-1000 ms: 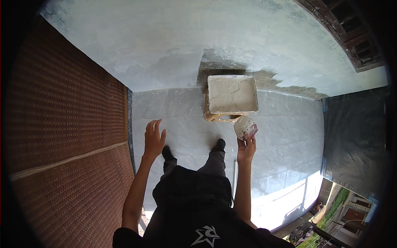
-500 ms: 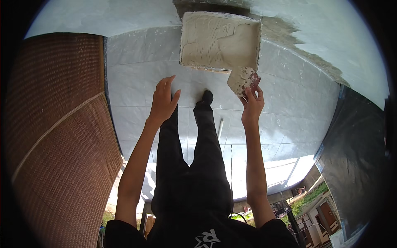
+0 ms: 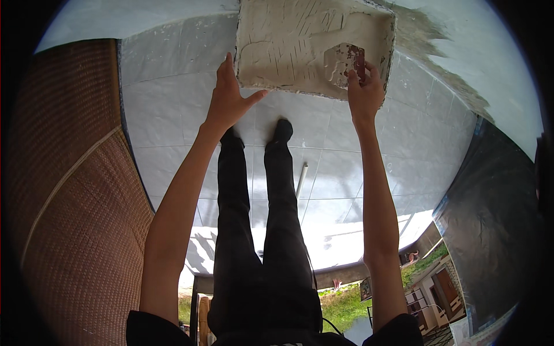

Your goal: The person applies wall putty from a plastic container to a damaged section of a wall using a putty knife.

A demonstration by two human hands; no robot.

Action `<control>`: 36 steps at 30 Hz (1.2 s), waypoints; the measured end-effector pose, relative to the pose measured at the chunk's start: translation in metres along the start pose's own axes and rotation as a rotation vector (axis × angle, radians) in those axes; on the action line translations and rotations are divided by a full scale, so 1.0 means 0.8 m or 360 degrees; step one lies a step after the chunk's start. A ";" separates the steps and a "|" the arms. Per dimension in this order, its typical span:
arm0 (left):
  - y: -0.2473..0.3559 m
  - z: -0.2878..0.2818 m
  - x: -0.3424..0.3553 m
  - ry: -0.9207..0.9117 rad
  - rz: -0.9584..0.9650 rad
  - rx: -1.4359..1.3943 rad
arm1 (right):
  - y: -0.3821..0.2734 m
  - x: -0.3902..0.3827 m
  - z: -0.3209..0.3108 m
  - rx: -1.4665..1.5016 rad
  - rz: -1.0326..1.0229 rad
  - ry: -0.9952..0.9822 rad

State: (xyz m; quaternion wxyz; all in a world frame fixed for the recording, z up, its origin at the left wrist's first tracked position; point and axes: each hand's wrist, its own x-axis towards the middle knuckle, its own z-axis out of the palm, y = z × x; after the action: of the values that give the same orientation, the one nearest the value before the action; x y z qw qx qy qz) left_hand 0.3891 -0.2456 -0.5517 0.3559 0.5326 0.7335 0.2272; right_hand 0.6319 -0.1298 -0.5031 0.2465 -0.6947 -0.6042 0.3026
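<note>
A rectangular tray (image 3: pixel 278 55) full of pale, creamy paste with streaks fills the top middle. My left hand (image 3: pixel 229 95) is at its near left corner, fingers stretched and thumb apart; I cannot tell whether it touches the rim. My right hand (image 3: pixel 365 95) grips a flat, angular spreading blade (image 3: pixel 340 57), coated with paste and reddish at one side, over the right part of the tray's contents.
Grey floor tiles (image 3: pixel 329 173) carry my feet and a white pipe (image 3: pixel 302 180). A patchy wall (image 3: pixel 485 52) rises beyond, a woven brown mat (image 3: pixel 75 202) stands left, a dark sheet (image 3: pixel 490 230) right. Grass (image 3: pixel 340 305) shows past the floor's edge.
The tray sits higher and larger in view. My left hand has moved up to its corner. My right hand has carried the blade up from beside the tray to over the paste.
</note>
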 end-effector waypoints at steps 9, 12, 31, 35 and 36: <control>-0.010 0.016 0.007 0.0004 -0.0121 -0.0041 | -0.009 0.016 0.015 -0.0220 -0.0263 -0.0018; -0.015 0.020 0.006 0.0123 -0.0053 0.0083 | -0.003 0.010 0.014 -0.0266 -0.0326 -0.0079; -0.020 0.041 0.004 0.0383 -0.0023 0.0097 | 0.012 -0.004 0.008 -0.0296 -0.0585 -0.0237; -0.023 0.038 0.004 0.0398 -0.0002 0.0103 | 0.002 -0.002 0.007 -0.0381 -0.0721 -0.0474; -0.022 0.038 0.004 0.0400 -0.0004 0.0103 | 0.001 -0.001 0.009 -0.0380 -0.0723 -0.0476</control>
State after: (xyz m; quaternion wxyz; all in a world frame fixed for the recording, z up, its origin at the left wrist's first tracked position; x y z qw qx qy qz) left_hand 0.4008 -0.2498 -0.5851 0.2440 0.5102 0.7800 0.2678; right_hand 0.6272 -0.1307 -0.5084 0.1326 -0.5135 -0.8052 0.2655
